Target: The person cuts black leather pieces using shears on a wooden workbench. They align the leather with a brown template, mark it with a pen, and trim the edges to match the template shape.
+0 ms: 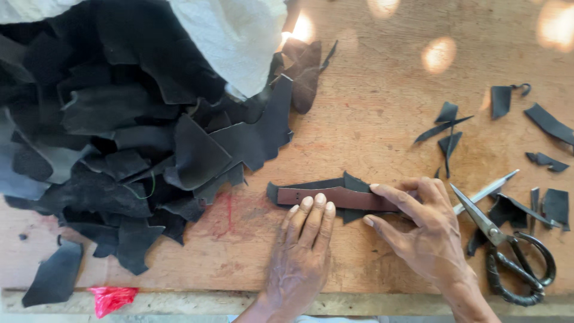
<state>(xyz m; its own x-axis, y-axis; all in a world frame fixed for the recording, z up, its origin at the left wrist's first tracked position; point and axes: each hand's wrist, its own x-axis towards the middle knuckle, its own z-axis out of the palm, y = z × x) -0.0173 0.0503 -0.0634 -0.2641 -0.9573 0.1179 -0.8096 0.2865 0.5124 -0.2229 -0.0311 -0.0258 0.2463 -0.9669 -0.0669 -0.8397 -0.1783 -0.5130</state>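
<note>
A brown leather strap [344, 198] lies flat on a black leather piece [353, 182] in the middle of the wooden table [371, 101]. My left hand [302, 254] presses its fingertips on the strap's left half. My right hand [421, 230] grips a silver pen-like marker [487, 191] against the strap's right end, thumb and forefinger touching the strap. The strap's right end is hidden under that hand.
A large heap of black leather offcuts [131, 137] fills the left, with white cloth [239, 36] on top. Black-handled scissors [508, 251] lie right of my right hand. Small black scraps [538, 125] scatter at the right. A red scrap [110, 298] lies at the front edge.
</note>
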